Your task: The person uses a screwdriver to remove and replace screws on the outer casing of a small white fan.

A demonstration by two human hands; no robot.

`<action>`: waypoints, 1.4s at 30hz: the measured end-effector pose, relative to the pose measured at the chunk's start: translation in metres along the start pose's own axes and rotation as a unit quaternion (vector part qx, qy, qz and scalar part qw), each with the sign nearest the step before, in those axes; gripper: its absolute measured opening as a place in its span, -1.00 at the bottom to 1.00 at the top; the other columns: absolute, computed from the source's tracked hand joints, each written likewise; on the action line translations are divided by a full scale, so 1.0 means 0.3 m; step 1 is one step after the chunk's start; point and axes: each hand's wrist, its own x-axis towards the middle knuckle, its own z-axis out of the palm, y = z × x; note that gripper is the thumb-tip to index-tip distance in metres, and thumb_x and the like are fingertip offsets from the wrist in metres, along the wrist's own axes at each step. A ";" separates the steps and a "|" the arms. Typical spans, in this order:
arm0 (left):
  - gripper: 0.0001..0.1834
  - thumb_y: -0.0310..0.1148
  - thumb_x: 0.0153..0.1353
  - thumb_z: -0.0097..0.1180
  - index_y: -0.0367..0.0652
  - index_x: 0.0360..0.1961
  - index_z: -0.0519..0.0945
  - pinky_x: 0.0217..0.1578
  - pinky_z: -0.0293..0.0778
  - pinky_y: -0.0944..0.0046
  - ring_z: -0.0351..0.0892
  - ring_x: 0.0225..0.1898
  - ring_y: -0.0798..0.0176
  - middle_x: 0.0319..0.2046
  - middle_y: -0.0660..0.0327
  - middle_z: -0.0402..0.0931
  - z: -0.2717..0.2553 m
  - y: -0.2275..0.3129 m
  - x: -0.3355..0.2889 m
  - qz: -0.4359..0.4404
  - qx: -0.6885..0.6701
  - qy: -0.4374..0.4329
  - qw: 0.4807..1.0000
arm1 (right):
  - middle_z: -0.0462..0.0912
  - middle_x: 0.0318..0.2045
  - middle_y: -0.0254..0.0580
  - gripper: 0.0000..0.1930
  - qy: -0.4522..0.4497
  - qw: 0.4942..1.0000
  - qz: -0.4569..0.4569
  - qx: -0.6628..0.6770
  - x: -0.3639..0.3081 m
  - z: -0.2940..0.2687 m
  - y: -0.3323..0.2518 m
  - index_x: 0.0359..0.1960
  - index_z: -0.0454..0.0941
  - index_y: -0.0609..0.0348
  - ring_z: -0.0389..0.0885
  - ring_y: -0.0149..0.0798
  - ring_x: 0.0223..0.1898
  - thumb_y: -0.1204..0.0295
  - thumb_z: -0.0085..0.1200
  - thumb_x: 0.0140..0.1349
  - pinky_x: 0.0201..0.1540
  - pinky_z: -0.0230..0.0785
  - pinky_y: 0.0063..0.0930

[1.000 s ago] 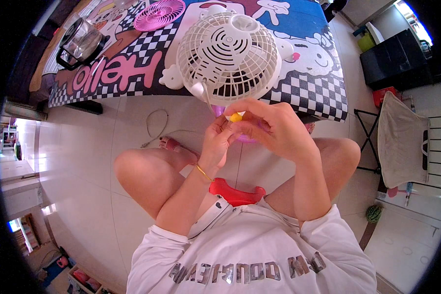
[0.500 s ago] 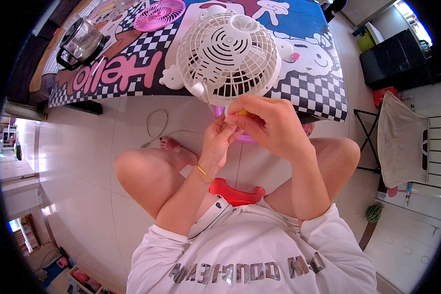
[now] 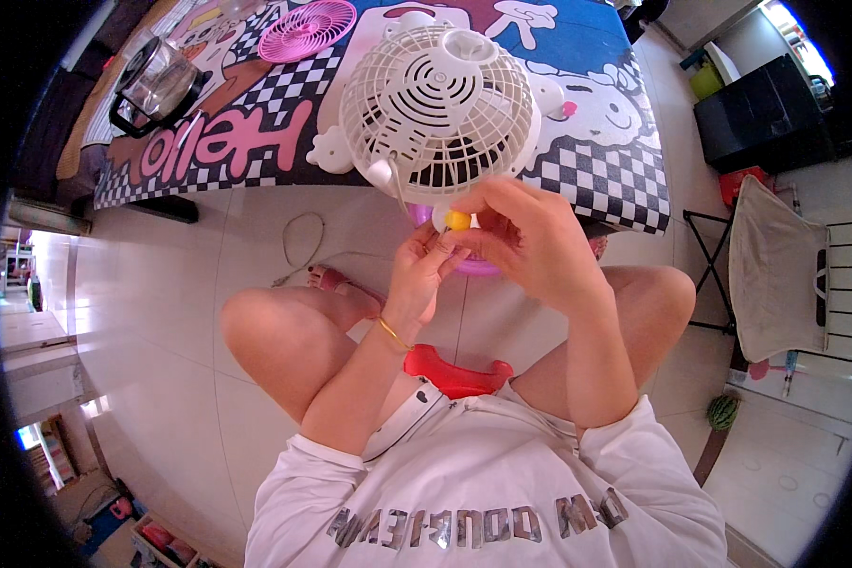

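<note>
A white fan head point(image 3: 440, 90) lies on the table's near edge with its rear grille up and a cord hanging from it. Just below its rim, my left hand point(image 3: 421, 270) is closed, pinching a small white round part point(image 3: 440, 216). My right hand point(image 3: 530, 241) curls around a small yellow piece point(image 3: 458, 221) at that white part, thumb below and forefinger above. The yellow piece looks like the end of a handle, but its lower part is hidden. Behind the hands a purple-pink round thing point(image 3: 480, 266) shows partly.
The table has a patterned cloth point(image 3: 601, 180). On it are a pink fan grille point(image 3: 308, 30) and a glass kettle point(image 3: 156, 85) with a black handle. A cord point(image 3: 303, 241) lies on the floor. A red stool point(image 3: 454, 372) is under me; a folding frame with beige cloth point(image 3: 776, 270) stands right.
My right hand's fingers have loosened and shifted slightly, so the yellow piece and the white part now show more. My left hand has hardly moved.
</note>
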 end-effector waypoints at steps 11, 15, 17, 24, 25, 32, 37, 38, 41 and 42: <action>-0.68 -0.40 0.20 0.01 -0.21 -0.03 0.37 -0.08 0.42 0.39 0.44 -0.15 0.42 -0.17 0.28 0.43 0.004 0.003 0.001 -0.010 0.000 -0.009 1.000 | 0.53 -0.46 -0.15 -0.76 0.043 0.997 -0.041 -0.056 0.007 0.022 0.002 -0.32 0.40 0.14 0.53 -0.08 -0.49 0.49 0.12 -0.07 -0.46 0.37 -0.37; -0.67 -0.40 0.20 0.00 -0.20 -0.01 0.36 -0.10 0.41 0.41 0.44 -0.16 0.43 -0.16 0.29 0.42 -0.001 0.003 -0.002 -0.002 0.016 -0.005 1.000 | 0.56 -0.46 -0.21 -0.82 -0.005 0.999 -0.036 -0.009 0.009 0.024 0.006 -0.31 0.47 0.20 0.56 -0.31 -0.50 0.57 0.11 0.00 -0.44 0.36 -0.56; -0.67 -0.40 0.20 0.00 -0.20 -0.01 0.36 -0.10 0.41 0.41 0.44 -0.16 0.43 -0.16 0.29 0.42 -0.006 -0.001 -0.002 -0.010 0.021 0.001 1.000 | 0.57 -0.46 -0.21 -0.83 -0.014 1.000 -0.011 0.005 0.007 0.021 -0.008 -0.31 0.47 0.21 0.56 -0.32 -0.52 0.57 0.10 0.02 -0.44 0.36 -0.57; -0.68 -0.42 0.20 -0.02 -0.22 -0.02 0.36 -0.08 0.42 0.38 0.46 -0.17 0.42 -0.18 0.28 0.43 0.005 0.007 -0.003 -0.002 0.026 0.000 1.000 | 0.53 -0.55 -0.22 -0.83 -0.011 0.999 0.011 0.037 -0.004 0.017 0.002 -0.30 0.46 0.22 0.50 -0.39 -0.56 0.57 0.11 0.03 -0.46 0.32 -0.62; -0.69 -0.43 0.20 -0.02 -0.22 -0.02 0.36 -0.06 0.42 0.38 0.46 -0.17 0.42 -0.19 0.29 0.43 0.004 0.007 -0.003 0.006 0.023 -0.007 1.000 | 0.50 -0.58 -0.23 -0.83 0.006 1.000 -0.025 0.012 -0.002 0.018 0.008 -0.31 0.45 0.22 0.46 -0.40 -0.60 0.57 0.11 0.03 -0.50 0.29 -0.61; -0.69 -0.41 0.20 0.00 -0.23 -0.03 0.38 -0.04 0.42 0.38 0.46 -0.15 0.41 -0.19 0.28 0.45 0.024 0.016 -0.006 -0.004 0.004 0.005 1.000 | 0.36 -0.67 -0.28 -0.84 0.078 0.996 -0.049 -0.012 0.015 0.023 -0.004 -0.40 0.42 0.20 0.27 -0.40 -0.69 0.53 0.14 0.00 -0.60 0.15 -0.56; -0.67 -0.38 0.19 0.01 -0.23 -0.02 0.37 -0.10 0.42 0.39 0.45 -0.13 0.40 -0.16 0.26 0.45 0.004 0.004 0.003 0.001 0.012 0.001 1.000 | 0.37 -0.74 -0.27 -0.88 0.071 0.995 -0.056 -0.050 0.018 0.038 -0.010 -0.37 0.46 0.09 0.31 -0.36 -0.74 0.49 0.10 0.03 -0.65 0.13 -0.57; -0.67 -0.38 0.19 0.01 -0.23 -0.02 0.37 -0.10 0.42 0.39 0.45 -0.13 0.40 -0.16 0.26 0.45 0.000 0.003 0.002 0.001 0.012 0.000 1.000 | 0.37 -0.74 -0.27 -0.88 0.071 0.995 -0.056 -0.050 0.018 0.040 -0.010 -0.37 0.46 0.09 0.31 -0.36 -0.74 0.49 0.10 0.03 -0.65 0.13 -0.57; -0.66 -0.38 0.19 0.02 -0.23 -0.02 0.37 -0.12 0.43 0.39 0.46 -0.13 0.39 -0.15 0.25 0.44 0.006 0.009 -0.001 0.000 0.005 -0.016 1.000 | 0.38 -0.77 -0.26 -0.88 0.063 0.992 -0.069 -0.082 0.020 0.044 -0.013 -0.35 0.48 0.07 0.34 -0.35 -0.76 0.48 0.09 0.04 -0.67 0.15 -0.56; -0.66 -0.38 0.19 0.02 -0.24 -0.02 0.37 -0.12 0.43 0.39 0.46 -0.13 0.39 -0.15 0.24 0.44 0.010 0.012 -0.002 -0.005 0.005 -0.007 1.000 | 0.39 -0.77 -0.26 -0.88 0.056 0.992 -0.054 -0.098 0.020 0.042 -0.021 -0.35 0.48 0.07 0.36 -0.34 -0.76 0.46 0.10 0.04 -0.67 0.17 -0.56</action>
